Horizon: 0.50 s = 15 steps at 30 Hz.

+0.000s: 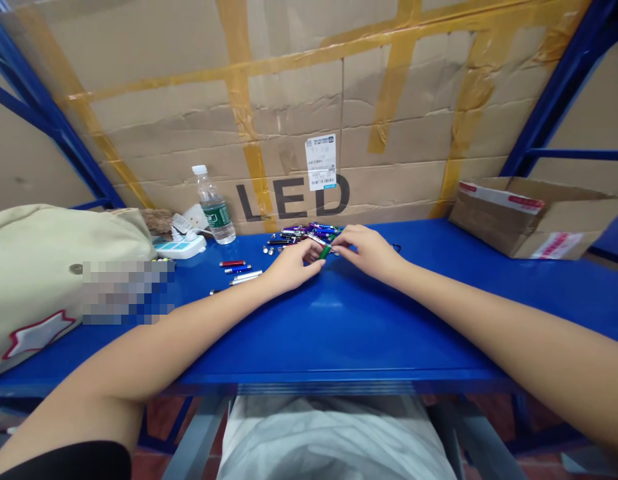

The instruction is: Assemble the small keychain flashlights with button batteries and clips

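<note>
Both my hands meet at the middle of the blue table (339, 320). My left hand (293, 267) and my right hand (366, 252) pinch the two ends of a small green pen-shaped tube (325, 251), fingers closed on it. Just behind them lies a pile of several small coloured tubes (309, 232), purple, blue and silver, with little metal caps (269, 249) scattered beside it. A red tube (232, 263) and silver tubes (246, 277) lie apart to the left of my left hand.
A plastic water bottle (215, 207) stands at the back left beside a white power strip (181, 248). A beige bag (43, 273) fills the left end. A cardboard wall marked LED (293, 197) closes the back. An open carton (529, 213) sits at right.
</note>
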### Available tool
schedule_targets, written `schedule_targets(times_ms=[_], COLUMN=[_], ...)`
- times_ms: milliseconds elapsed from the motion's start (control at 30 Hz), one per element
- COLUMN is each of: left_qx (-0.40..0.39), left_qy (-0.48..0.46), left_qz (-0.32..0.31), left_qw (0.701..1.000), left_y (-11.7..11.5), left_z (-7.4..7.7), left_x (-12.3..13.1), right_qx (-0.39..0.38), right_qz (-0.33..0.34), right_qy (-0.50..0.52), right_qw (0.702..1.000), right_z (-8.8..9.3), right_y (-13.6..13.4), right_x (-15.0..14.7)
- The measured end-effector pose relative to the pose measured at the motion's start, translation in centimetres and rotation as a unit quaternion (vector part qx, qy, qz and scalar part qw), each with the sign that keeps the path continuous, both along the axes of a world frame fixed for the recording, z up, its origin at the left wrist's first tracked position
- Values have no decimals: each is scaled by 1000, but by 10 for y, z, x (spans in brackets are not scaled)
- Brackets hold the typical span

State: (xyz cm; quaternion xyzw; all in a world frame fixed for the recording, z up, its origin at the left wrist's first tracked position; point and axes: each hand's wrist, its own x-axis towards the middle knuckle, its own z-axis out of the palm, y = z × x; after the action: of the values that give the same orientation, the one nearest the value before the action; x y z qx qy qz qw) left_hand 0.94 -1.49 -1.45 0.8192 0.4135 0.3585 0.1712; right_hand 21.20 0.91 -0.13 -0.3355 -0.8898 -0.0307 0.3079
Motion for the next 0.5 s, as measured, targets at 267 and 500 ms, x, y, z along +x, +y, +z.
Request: schedule_targets(times_ms=[267,500], left_qx=[-44,-49], left_qy=[-46,-42], left_qz=[-39,-43], left_qw=[997,997], left_y=[-1,-3], left_z=[-10,-10], left_x=[0,-2], right_qx=[-30,-32], right_qz=[56,82], right_qy=[159,131], right_qw=[985,987], right_z=[2,0], right_y=[-17,-12], right_x=[-12,-6])
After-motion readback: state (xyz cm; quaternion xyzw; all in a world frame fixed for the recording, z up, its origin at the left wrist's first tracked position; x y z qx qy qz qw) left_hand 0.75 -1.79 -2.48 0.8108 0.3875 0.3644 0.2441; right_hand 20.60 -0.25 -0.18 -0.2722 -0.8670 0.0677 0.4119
